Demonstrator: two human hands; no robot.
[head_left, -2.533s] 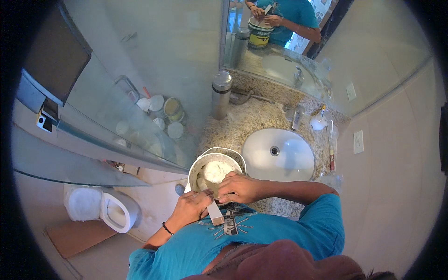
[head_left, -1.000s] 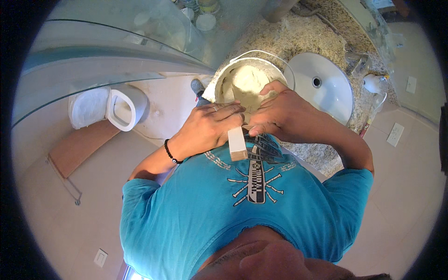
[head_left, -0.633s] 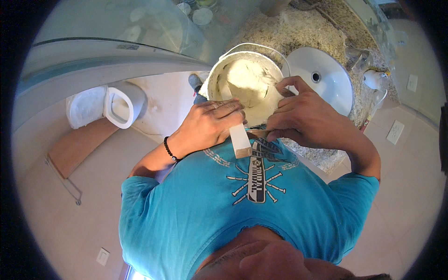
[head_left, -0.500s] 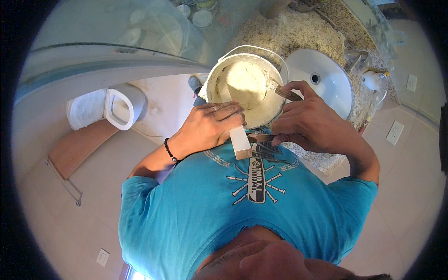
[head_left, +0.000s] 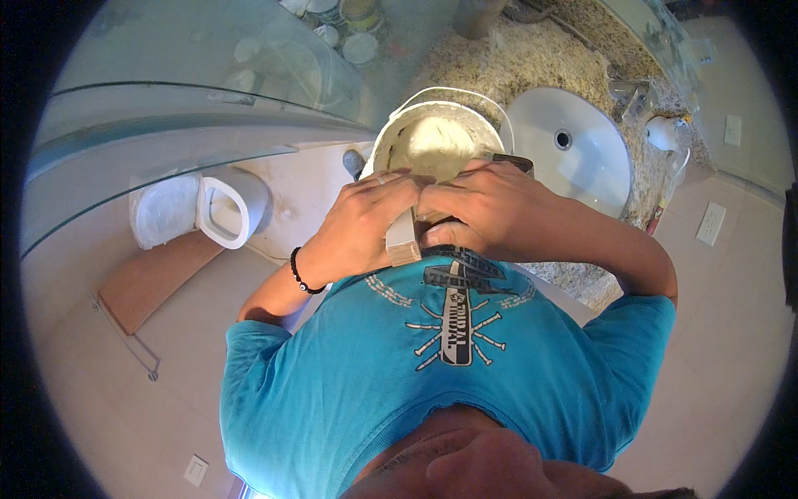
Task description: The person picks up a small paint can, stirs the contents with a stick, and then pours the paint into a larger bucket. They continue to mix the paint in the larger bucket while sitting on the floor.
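Note:
A white bucket (head_left: pixel 378 151) of pale paste stands on the counter edge in front of me, its wire handle arching over the far rim. My left hand (head_left: pixel 357 226) wraps around a flat tool with a pale wooden handle (head_left: pixel 403 243) at the bucket's near rim. My right hand (head_left: pixel 490 212) presses against the left one, fingers curled around a dark-ended knife (head_left: pixel 509 160) that pokes out over the right rim. Both blades are hidden under my hands. A black bead bracelet sits on my left wrist.
A white oval sink (head_left: pixel 573 150) is set in the speckled stone counter (head_left: pixel 515 58) to the right, with a faucet (head_left: pixel 632 91) behind it. A toilet (head_left: pixel 224 208) stands at the left below a curved glass panel (head_left: pixel 208 91). Several cans (head_left: pixel 357 12) sit at the top.
My right hand has moved left from the bucket's right rim and now meets my left hand over the near rim. The wooden handle stays in my left hand.

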